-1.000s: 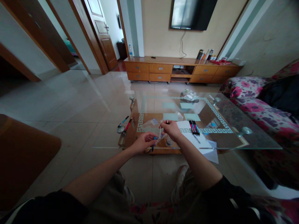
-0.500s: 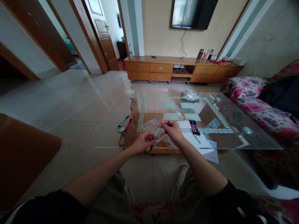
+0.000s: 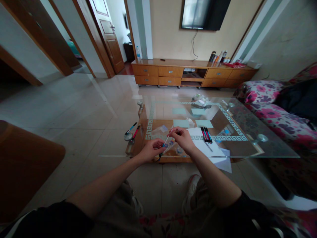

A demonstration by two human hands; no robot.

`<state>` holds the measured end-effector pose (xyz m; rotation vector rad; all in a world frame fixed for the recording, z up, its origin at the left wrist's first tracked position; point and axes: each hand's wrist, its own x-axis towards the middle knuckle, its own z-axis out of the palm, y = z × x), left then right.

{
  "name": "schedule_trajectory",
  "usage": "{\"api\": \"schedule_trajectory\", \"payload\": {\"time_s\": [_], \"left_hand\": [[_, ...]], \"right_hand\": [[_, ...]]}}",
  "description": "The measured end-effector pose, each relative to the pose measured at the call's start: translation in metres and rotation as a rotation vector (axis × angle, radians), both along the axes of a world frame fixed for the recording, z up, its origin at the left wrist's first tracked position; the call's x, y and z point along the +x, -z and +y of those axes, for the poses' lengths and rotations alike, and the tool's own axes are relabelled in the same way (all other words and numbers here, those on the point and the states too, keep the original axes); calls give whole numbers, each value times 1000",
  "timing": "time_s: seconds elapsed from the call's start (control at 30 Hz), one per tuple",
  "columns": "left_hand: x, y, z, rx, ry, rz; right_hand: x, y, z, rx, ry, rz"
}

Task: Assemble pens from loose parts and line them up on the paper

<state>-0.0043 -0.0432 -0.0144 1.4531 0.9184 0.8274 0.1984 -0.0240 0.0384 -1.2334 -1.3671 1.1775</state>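
Above the near edge of the glass table, my left hand (image 3: 151, 150) is closed on a pen barrel (image 3: 163, 145), of which a small blue part shows. A thin whitish pen refill (image 3: 167, 138) slants up from it to my right hand (image 3: 182, 138), whose thumb and fingers pinch its upper end. Below the hands lies a clear plastic bag (image 3: 170, 145) with small bluish items, too small to name. To the right, several black, red and blue pens (image 3: 206, 135) lie side by side on white paper (image 3: 196, 142).
The glass table (image 3: 272, 145) has a thin, see-through edge. A blue pen (image 3: 131, 128) and a red pen (image 3: 136, 132) lie at its left corner. A crumpled plastic bag (image 3: 201, 100) sits at the far side. A flowered sofa (image 3: 267, 115) stands on the right.
Both hands stay almost in place, with the refill still between them. Only a very slight shift of the view shows.
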Motion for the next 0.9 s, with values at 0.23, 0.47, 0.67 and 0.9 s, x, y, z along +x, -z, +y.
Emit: {"api": "schedule_trajectory", "payload": {"time_s": [0.23, 0.47, 0.67, 0.9], "left_hand": [[1, 1, 1, -17, 5, -47], [2, -1, 0, -6, 10, -7], [5, -5, -2, -43, 21, -47], [4, -5, -2, -64, 0, -96]], "right_hand": [[-2, 4, -3, 132, -111, -266], [-1, 1, -4, 154, -112, -399], [1, 5, -1, 151, -130, -393], [3, 6, 0, 157, -161, -349]]}}
